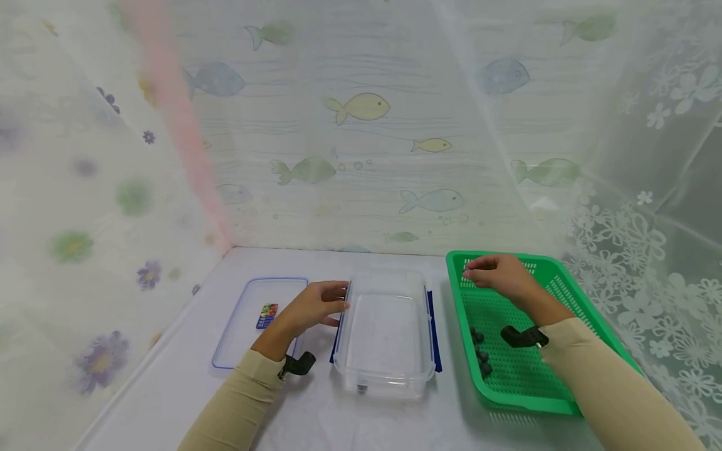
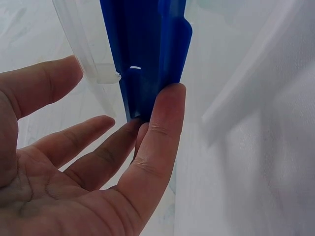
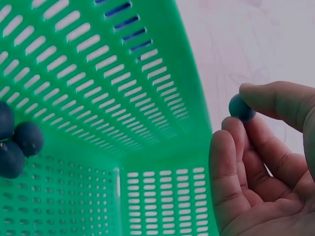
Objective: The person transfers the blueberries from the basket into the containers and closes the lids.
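Note:
A clear plastic box (image 1: 386,332) with blue side latches stands in the middle of the table. My left hand (image 1: 316,305) rests at its left side, fingertips touching the blue latch (image 2: 142,54), fingers mostly straight. Between thumb and fingertips, my right hand (image 1: 502,275) pinches a blueberry (image 3: 242,107) over the far left rim of the green basket (image 1: 524,398). Several more blueberries (image 1: 484,357) lie along the basket's left side. Through the box's near end shows a small dark round thing (image 1: 362,388).
Left of the box, partly behind my left arm, a clear lid (image 1: 237,338) with a blue edge and a colourful label (image 1: 267,315) lies flat on the white table (image 1: 304,413). Fish-patterned curtains (image 1: 350,207) enclose the back and sides.

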A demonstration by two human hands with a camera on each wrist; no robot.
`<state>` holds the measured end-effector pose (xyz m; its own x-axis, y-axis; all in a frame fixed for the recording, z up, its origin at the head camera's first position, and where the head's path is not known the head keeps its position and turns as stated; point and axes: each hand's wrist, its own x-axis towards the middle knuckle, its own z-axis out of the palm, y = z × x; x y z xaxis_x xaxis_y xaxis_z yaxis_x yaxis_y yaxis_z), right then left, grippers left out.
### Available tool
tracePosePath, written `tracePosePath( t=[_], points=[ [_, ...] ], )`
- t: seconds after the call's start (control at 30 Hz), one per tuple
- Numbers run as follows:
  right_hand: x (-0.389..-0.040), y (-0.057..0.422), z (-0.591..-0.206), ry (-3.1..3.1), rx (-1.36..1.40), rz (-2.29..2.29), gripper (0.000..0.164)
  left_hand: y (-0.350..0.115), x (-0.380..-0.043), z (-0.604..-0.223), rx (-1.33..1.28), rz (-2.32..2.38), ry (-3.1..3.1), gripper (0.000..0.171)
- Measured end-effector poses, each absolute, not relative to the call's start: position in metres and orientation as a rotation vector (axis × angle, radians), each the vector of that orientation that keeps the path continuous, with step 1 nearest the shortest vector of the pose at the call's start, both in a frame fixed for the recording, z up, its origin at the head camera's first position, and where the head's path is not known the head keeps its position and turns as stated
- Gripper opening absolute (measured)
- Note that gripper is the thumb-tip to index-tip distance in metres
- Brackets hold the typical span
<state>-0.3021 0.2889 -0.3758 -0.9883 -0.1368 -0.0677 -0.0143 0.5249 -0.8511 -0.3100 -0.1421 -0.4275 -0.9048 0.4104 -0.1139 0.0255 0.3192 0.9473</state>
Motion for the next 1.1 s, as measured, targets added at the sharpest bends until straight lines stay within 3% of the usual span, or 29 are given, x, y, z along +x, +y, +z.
tracePosePath(
  t=[1.1],
  points=[
    [-0.286,0.219,-0.367,2.606,-0.295,-1.391,0.031,-0.14,-0.309,-0.425,0.379,1.589,2.299,0.062]
  ],
)
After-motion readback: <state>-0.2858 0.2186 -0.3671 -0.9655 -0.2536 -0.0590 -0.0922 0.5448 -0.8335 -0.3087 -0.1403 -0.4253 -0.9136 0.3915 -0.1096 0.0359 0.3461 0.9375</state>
